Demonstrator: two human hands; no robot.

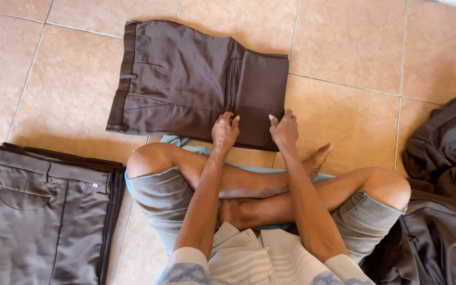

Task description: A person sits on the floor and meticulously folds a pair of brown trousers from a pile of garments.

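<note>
Seated cross-legged on the tile floor (344,47), folding. Left hand (225,131) and right hand (284,129) both pressed on the near edge of the folded brown trousers (186,79), fingers curled and close together, pinching or flattening the cloth (hard to tell which). Probably mid-fold, with the legs already doubled over; next likely calls for a firm two-handed grip along that edge. To the left, a stack of grey trousers (43,221), cut off at the frame. At right, a dark heap of clothes (444,184), partly out of view.
</note>
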